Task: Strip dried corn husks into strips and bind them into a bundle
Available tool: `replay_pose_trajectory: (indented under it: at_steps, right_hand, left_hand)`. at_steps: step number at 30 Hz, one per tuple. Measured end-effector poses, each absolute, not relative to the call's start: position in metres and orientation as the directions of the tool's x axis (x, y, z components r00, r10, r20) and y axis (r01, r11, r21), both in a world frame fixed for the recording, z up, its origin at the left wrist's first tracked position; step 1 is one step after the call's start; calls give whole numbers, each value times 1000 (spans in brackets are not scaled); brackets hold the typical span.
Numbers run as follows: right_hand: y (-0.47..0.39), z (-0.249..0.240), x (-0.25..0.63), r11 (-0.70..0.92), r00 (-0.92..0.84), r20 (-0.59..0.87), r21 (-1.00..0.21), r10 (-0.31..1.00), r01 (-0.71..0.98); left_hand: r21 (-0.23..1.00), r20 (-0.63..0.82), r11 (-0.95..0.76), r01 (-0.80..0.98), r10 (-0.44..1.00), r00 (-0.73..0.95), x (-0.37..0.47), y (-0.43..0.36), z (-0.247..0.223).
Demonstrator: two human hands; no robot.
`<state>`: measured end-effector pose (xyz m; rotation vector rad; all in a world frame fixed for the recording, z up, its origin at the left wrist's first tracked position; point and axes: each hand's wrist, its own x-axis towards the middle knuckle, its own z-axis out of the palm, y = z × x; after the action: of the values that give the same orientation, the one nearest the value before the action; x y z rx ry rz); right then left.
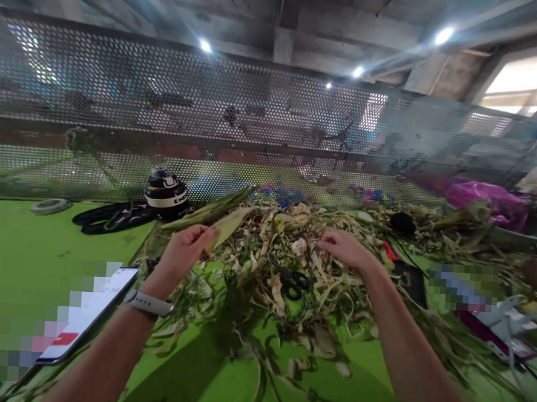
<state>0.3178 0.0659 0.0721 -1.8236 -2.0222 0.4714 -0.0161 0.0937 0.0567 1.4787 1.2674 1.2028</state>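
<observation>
Pinched in my left hand (184, 248) is a pale green corn husk (231, 225), its tip pointing up and away to the right. My right hand (341, 249) hovers over a heap of dried husk scraps (265, 249), fingers curled together beside a crumpled whitish piece (299, 246); whether they grip anything is too small to tell. Black-handled scissors (296, 283) lie partly buried in the heap between both hands. A longer green husk (213, 207) rests behind my left hand.
A black jar with a white band (165, 193) stands at the back left, near a black strap (113, 216) and a grey ring (51, 206). A lit phone (93, 311) lies left. Perforated metal (237, 114) rises behind. A purple bag (487, 202) sits in a basin at right.
</observation>
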Motion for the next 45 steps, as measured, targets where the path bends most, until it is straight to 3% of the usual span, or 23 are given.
replay_pose_trajectory:
  at_steps: [2,6,12,18,22,28,38,45]
  right_hand:
    - [66,63,317,58,-66,-4,-416,998,908]
    - [71,41,308,-49,40,-36,-307,999,950]
    - [74,49,311,9,-25,-47,-319,999,948]
    - [66,84,328,128,-124,35,-399,992,908]
    - [59,91,340,46,-31,48,-353,998,935]
    - [59,89,328,-77,134,204,-266,970,961]
    - [150,51,292,86,-44,271,-145,961,986]
    - [169,26,266,124,-104,253,-61,962,990]
  left_hand:
    - [991,108,-105,87,994,-24,-14,95,53]
    - [1000,17,-16,-25,999,42,-10,94,47]
    - [988,-95,113,-106,982,160,-10,97,41]
    - [970,-143,178,-168,970,198,-6,98,37]
    - [965,-159,196,-174,966,204,-4,98,33]
    - [960,-165,216,-177,951,263,-1,99,26]
    - [959,-173,224,-174,948,267,3,96,19]
    - [952,-206,227,-205,971,119,-2,103,16]
